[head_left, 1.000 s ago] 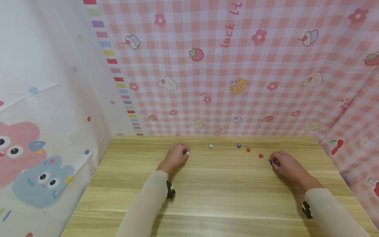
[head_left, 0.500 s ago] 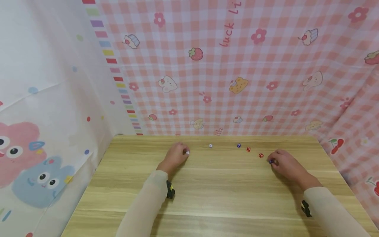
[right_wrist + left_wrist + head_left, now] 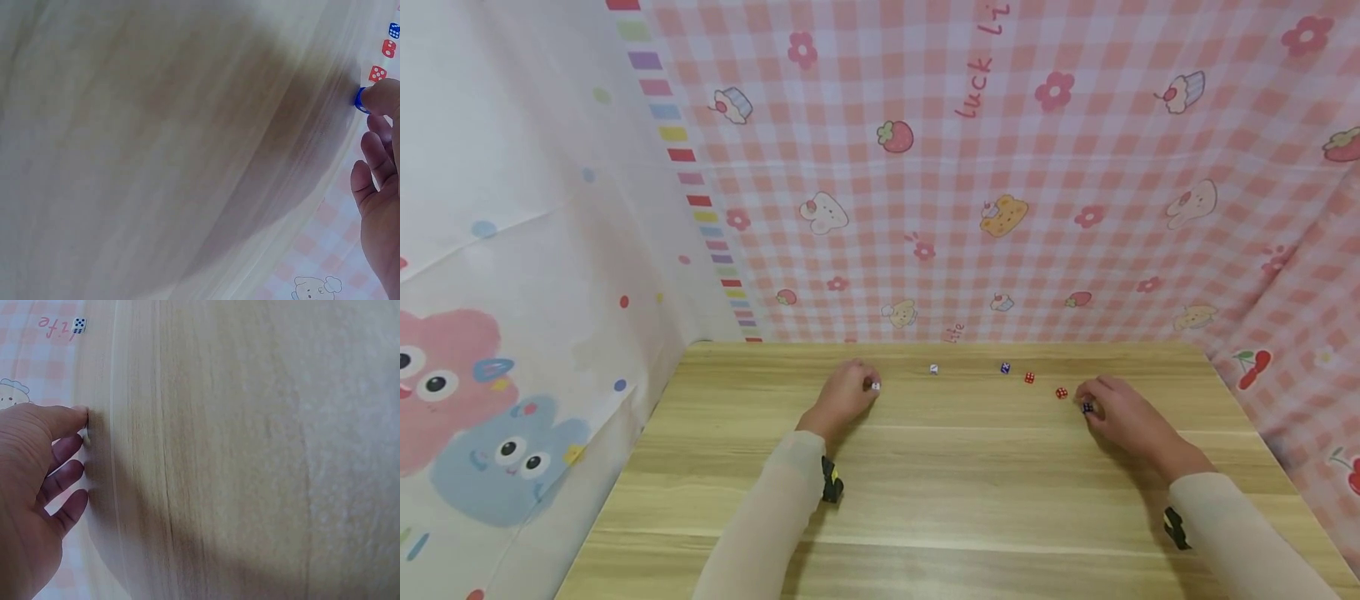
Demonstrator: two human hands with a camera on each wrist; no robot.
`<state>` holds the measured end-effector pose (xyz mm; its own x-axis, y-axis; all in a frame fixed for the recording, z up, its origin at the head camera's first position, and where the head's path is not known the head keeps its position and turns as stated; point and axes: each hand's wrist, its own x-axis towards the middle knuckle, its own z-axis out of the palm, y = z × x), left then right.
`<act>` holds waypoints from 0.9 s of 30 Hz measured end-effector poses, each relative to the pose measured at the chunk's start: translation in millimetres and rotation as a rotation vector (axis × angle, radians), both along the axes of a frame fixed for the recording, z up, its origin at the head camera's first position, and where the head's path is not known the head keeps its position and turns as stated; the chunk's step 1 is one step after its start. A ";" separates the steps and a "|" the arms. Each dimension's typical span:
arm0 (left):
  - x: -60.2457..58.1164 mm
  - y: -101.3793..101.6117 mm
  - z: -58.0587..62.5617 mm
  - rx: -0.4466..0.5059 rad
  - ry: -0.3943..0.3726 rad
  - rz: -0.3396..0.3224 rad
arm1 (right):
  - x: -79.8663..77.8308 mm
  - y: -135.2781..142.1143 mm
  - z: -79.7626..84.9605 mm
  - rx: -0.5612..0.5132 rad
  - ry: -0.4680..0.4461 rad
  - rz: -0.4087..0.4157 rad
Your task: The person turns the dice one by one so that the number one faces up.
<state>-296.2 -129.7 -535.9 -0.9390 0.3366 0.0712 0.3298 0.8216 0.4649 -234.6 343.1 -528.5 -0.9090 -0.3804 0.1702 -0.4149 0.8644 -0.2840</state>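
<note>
My left hand (image 3: 844,395) pinches a white die (image 3: 876,386) between thumb and fingertips, low over the wooden table; in the left wrist view the fingers mostly hide that die. Over on the right, my right hand (image 3: 1126,417) pinches a blue die (image 3: 1087,407), also seen as a blue die (image 3: 361,100) at the thumb tip in the right wrist view. Just beyond it lies a red die (image 3: 1062,393), then another red die (image 3: 1029,377) and a second blue die (image 3: 1005,367). A separate white die (image 3: 934,368) lies between the hands, nearer the left one.
The wooden table (image 3: 970,492) reaches back to a pink checked cloth (image 3: 940,200) hanging along its far edge. A white cloth (image 3: 550,250) with cartoon figures hangs on the left. Black wrist devices show at both sleeves.
The blue die has turned in my right fingers, and that hand has shifted slightly left and away. My left hand and the dice on the table stay where they were.
</note>
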 end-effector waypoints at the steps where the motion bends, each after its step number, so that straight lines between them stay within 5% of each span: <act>1: -0.2 0.0 0.1 0.000 0.003 -0.001 | -0.2 0.5 -0.3 -0.001 -0.002 -0.003; 27: -2.0 -0.7 -4.1 0.005 0.024 -0.006 | -0.3 3.8 -1.4 -0.043 -0.005 0.007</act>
<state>-298.2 -130.4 -540.0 -0.9351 0.3414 0.0949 0.3453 0.8176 0.4608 -234.9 346.9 -529.9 -0.9073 -0.3792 0.1817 -0.4193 0.8485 -0.3229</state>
